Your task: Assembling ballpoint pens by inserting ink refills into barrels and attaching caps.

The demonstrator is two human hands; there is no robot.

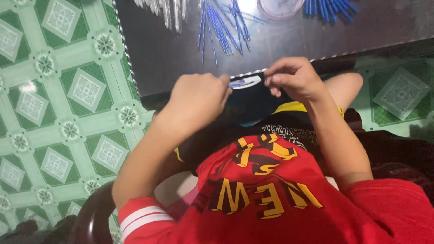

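Hands meet at the middle of the frame, right over the near edge of the worktop (181, 49). Your left hand (199, 97) has its fingers curled tight round one end of a clear pen barrel (246, 82) with a bit of blue showing inside it, and your right hand (294, 79) pinches the other end from above, fingers narrow. The barrel lies roughly level between the two, just in front of the worktop's beaded trim.

Behind your hands, along the top of the frame, there's a loose fan of blue refills (221, 27) at centre, a bunch of clear tubes (165, 11) to the left of it, a round see-through container (280, 7) to the right, and a heap of blue caps (327, 9) further right. All of that sits well apart from your hands, so nothing crowds them.

The worktop is dark and shiny. The floor (58, 104) is green patterned tile, filling the left side and the right.
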